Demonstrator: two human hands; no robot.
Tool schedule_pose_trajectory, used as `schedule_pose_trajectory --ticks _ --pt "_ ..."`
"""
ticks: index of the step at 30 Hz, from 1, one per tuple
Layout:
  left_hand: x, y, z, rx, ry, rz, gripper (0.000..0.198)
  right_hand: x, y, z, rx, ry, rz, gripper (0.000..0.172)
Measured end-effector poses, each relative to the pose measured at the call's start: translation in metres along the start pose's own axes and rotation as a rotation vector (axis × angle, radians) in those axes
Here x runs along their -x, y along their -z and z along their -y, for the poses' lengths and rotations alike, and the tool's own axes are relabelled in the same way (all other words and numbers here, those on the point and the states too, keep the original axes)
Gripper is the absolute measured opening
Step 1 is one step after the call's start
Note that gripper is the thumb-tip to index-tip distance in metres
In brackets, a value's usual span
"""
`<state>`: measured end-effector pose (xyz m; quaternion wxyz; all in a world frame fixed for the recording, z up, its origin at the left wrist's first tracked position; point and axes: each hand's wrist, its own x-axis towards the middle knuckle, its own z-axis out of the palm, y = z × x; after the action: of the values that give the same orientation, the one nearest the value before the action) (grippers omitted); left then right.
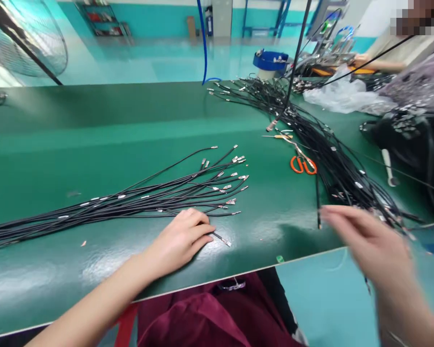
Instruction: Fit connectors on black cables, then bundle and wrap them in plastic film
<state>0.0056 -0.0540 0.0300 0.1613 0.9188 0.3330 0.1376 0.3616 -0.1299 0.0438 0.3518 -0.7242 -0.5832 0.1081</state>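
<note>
My left grip (pixel 183 238) and right grip (pixel 369 241) are bare, as are both forearms (pixel 104 299); a dark maroon garment (pixel 210 318) covers my lap.

We can read no text, label, brand or number here. The black cables (pixel 130 202) beside our left hand (pixel 181 241) show no print we can make out. The blue tub (pixel 270 61) and the far shelf (pixel 104 21) are too small and blurred.
</note>
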Motion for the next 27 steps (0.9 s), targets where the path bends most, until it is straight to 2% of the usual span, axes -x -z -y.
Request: schedule_pose_trajectory --ticks 2,4,6,8,11,15,18,22,27 --pt "-0.005 -0.009 0.005 0.012 -0.013 -0.019 0.021 -0.002 -0.040 0.028 -0.147 0.132 0.265 0.021" --pt "-0.009 -0.014 0.011 0.021 -0.023 -0.031 0.024 -0.008 -0.077 0.049 -0.196 0.203 0.391 0.023" --pt "-0.009 -0.017 0.014 0.042 -0.021 -0.059 0.025 -0.016 -0.104 0.060 -0.153 0.256 0.404 0.026" --pt "-0.006 -0.019 0.015 0.073 -0.017 -0.091 0.026 -0.022 -0.119 0.066 -0.093 0.303 0.372 0.022" --pt "0.000 -0.021 0.012 0.079 -0.032 -0.139 0.023 -0.028 -0.122 0.071 -0.061 0.294 0.399 0.018" --pt "0.000 -0.020 0.006 0.036 -0.056 -0.282 0.016 -0.031 -0.110 0.084 -0.263 0.008 0.608 0.026" --pt "-0.002 -0.018 0.003 0.022 -0.022 -0.407 0.027 -0.031 -0.103 0.096 -0.483 -0.123 0.714 0.028" --pt "-0.003 -0.020 0.003 -0.020 -0.026 -0.519 0.031 -0.026 -0.097 0.108 -0.627 -0.140 0.744 0.028" --pt "-0.003 -0.023 0.004 0.064 -0.057 -0.580 0.023 -0.017 -0.091 0.119 -0.686 -0.083 0.761 0.027"
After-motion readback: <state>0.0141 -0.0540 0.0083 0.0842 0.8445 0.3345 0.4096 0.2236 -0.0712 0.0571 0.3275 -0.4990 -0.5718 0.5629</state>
